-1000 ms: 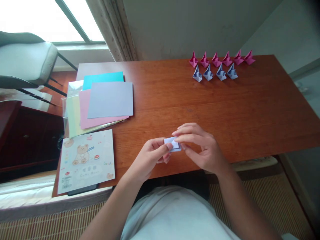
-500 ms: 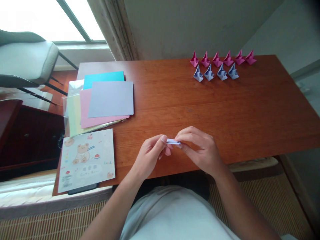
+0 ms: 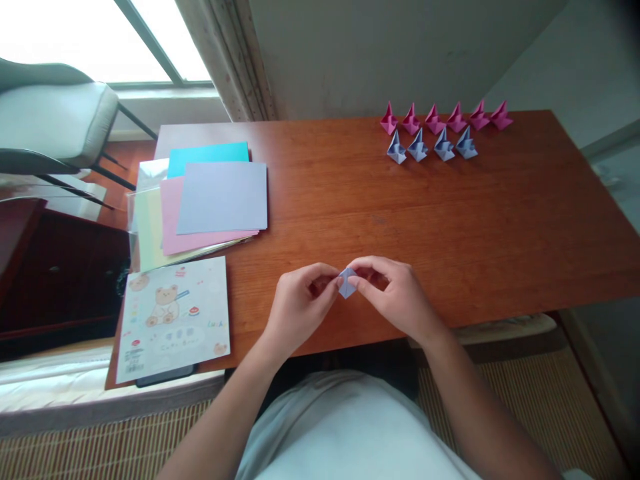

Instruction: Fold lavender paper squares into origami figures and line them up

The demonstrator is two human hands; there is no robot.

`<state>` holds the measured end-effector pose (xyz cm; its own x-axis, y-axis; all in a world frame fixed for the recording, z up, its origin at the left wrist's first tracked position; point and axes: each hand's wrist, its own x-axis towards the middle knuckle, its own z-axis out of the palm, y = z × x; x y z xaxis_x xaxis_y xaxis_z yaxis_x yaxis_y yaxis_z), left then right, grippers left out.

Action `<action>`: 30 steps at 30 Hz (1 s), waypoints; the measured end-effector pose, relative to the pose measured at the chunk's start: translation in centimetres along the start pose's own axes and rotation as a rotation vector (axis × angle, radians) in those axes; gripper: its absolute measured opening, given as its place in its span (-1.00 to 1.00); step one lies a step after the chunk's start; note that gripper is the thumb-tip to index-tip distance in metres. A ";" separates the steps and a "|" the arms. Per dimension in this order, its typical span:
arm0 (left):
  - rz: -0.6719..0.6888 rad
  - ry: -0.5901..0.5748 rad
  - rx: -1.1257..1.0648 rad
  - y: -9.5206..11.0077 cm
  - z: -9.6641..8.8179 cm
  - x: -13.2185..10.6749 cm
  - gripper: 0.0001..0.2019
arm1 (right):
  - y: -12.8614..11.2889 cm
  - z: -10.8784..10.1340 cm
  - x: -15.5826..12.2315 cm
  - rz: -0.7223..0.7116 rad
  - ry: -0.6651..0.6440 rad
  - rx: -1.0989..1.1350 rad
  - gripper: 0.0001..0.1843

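Over the near edge of the table (image 3: 450, 220), two hands pinch a folded blue paper (image 3: 346, 283).
Left hand (image 3: 295, 310) and right hand (image 3: 400, 300) clamp it from opposite sides; it sits between them, equally near both.

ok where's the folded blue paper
Head view, low centre: the folded paper is pinched between the left hand and right hand, over the table near its edge.
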<state>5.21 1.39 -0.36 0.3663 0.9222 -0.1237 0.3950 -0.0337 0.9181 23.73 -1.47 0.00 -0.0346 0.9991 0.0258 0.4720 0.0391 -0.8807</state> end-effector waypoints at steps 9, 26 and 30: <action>0.161 0.088 0.397 -0.1 0.3 0.2 -0.89 | 0.8 -0.1 1.3 -0.135 -0.078 -0.107 -0.86; -0.249 -0.088 -0.534 0.6 -1.4 1.2 -0.75 | 0.3 -0.6 -0.2 -0.454 -0.006 -0.088 -0.61; -0.295 -0.126 -0.593 1.1 -1.5 1.1 -0.74 | 0.3 -0.8 -0.3 -0.539 -0.040 -0.141 -0.69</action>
<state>4.84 2.96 1.07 0.4240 0.8069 -0.4113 -0.0225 0.4634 0.8859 24.60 -1.72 0.14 -0.3356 0.8357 0.4347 0.4913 0.5490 -0.6762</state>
